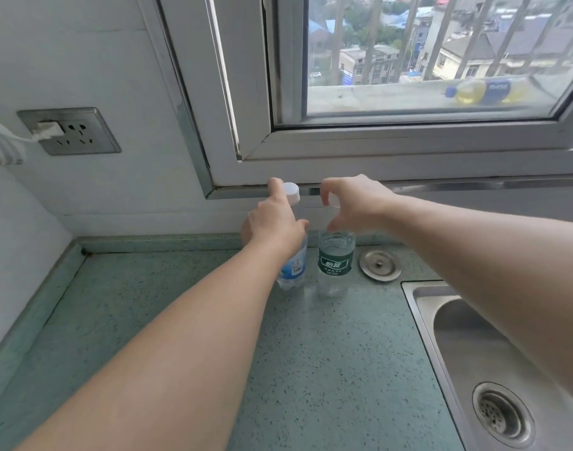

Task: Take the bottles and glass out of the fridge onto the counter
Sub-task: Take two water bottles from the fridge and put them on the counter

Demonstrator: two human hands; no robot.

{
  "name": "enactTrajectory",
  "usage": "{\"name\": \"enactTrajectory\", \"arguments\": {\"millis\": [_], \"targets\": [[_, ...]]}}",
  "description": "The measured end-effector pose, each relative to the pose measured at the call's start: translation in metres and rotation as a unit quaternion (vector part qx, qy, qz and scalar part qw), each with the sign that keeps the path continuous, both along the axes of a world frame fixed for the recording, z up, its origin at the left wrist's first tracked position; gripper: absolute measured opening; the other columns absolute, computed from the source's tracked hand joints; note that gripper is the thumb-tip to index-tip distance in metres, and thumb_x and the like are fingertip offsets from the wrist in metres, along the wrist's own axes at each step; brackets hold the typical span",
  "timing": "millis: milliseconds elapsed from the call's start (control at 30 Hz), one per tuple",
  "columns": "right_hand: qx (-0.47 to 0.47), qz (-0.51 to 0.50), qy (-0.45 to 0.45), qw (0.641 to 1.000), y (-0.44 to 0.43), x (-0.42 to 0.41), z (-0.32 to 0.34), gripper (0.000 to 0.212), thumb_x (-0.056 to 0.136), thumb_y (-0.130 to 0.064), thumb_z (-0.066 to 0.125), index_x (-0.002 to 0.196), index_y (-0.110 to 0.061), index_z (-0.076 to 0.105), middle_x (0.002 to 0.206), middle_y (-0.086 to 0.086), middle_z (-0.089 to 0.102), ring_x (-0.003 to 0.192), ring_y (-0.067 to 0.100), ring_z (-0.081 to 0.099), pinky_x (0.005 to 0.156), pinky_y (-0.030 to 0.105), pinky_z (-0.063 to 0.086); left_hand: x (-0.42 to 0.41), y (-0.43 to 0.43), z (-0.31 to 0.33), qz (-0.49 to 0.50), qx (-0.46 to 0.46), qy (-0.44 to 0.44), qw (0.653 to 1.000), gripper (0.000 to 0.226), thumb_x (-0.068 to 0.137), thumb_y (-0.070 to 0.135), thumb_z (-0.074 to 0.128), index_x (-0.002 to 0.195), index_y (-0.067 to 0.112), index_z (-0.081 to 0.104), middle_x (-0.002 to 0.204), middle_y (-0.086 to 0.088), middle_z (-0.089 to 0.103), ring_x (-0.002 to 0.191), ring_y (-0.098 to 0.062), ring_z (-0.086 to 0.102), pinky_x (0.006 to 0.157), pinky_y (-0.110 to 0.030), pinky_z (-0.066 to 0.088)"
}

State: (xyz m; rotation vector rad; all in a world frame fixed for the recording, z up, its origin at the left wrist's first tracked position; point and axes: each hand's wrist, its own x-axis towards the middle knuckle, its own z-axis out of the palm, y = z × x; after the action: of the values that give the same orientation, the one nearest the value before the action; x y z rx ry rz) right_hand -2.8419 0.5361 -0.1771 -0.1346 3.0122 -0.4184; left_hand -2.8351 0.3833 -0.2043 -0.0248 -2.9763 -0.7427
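Far left, nothing in play; then the left hand, fingers and thumb curled round the neck and shoulder of the blue-label bottle, index finger lying straight up beside its white cap; that bottle stood upright on the counter, far back by the wall; its label showed a barcode, brand too small to read. Just right, the right hand clawed over the top of the green-label bottle, index and thumb looking to pinch the neck, cap mostly hidden; white characters there read 怡宝. Both long axes were vertical, bottles side by side, barely apart, each directly under its own hand; so letting go would mean fingers opening outward, not toward the neighbour, I'd judge. Further right lay a metal strainer lid, then the sink. No glass or fridge in view.
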Motion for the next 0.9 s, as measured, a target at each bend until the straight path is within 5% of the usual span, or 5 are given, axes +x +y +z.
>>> {"name": "enactTrajectory", "arguments": {"millis": [300, 600, 900], "targets": [[0.002, -0.018, 0.009, 1.000, 0.004, 0.004, -0.004, 0.043, 0.069, -0.031, 0.077, 0.098, -0.028, 0.045, 0.075, -0.004, 0.051, 0.080, 0.026, 0.057, 0.061, 0.032, 0.044, -0.003, -0.003, 0.002, -0.011, -0.005, -0.001, 1.000, 0.059, 0.083, 0.040, 0.067, 0.120, 0.021, 0.027, 0.099, -0.007, 0.059, 0.076, -0.027, 0.048, 0.061, -0.035, 0.037], [0.015, -0.035, -0.009, 0.999, -0.006, 0.022, -0.001, 0.049, 0.076, -0.041, 0.067, 0.116, -0.032, 0.040, 0.103, 0.001, 0.050, 0.085, 0.026, 0.055, 0.067, 0.033, 0.041, 0.006, -0.014, 0.014, -0.030, 0.030, -0.045, 0.998, 0.058, 0.079, 0.041, 0.071, 0.117, 0.026, 0.031, 0.108, -0.006, 0.059, 0.083, -0.025, 0.052, 0.064, -0.036, 0.044], [0.032, -0.062, 0.026, 0.997, 0.001, 0.051, 0.029, 0.062, 0.082, -0.050, 0.056, 0.135, -0.034, 0.028, 0.126, 0.004, 0.047, 0.103, 0.031, 0.058, 0.075, 0.038, 0.045, 0.022, -0.041, 0.050, -0.070, 0.059, -0.035, 0.995, 0.058, 0.075, 0.044, 0.070, 0.124, 0.028, 0.042, 0.127, -0.003, 0.048, 0.112, -0.022, 0.049, 0.089, -0.038, 0.044]]}}
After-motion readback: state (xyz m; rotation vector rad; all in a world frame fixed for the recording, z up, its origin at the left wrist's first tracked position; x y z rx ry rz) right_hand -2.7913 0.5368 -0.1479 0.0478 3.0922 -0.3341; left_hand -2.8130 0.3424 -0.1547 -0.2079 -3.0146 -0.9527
